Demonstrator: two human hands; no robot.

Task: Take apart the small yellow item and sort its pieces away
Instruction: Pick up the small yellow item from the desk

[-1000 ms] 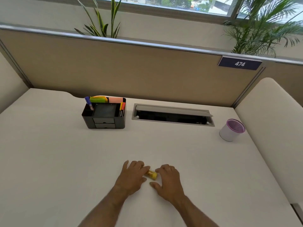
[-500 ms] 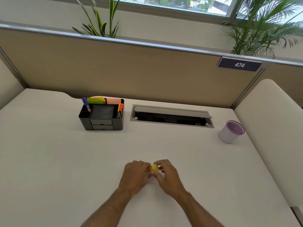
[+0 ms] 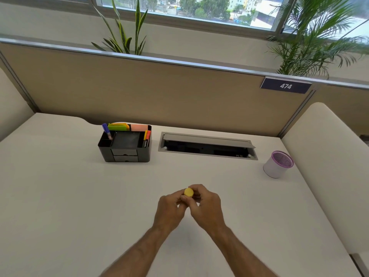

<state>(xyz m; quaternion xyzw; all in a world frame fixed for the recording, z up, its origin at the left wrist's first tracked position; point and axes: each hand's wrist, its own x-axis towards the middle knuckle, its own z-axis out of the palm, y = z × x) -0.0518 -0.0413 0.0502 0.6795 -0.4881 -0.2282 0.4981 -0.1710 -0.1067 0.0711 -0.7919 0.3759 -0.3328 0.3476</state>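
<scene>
Both hands: left hand and right hand are closing fingers on the yellow item, lifting it above the desk, likely bracing to pull it apart | change: earlier flat on desk, now raised, round end showing | organiser, cup are sitting well apart.

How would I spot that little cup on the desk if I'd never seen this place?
Find the grey cable hatch set into the white desk. Right of it, near the padded side wall, stands a white cup. Its purple rim and mesh inside set it apart.
</scene>
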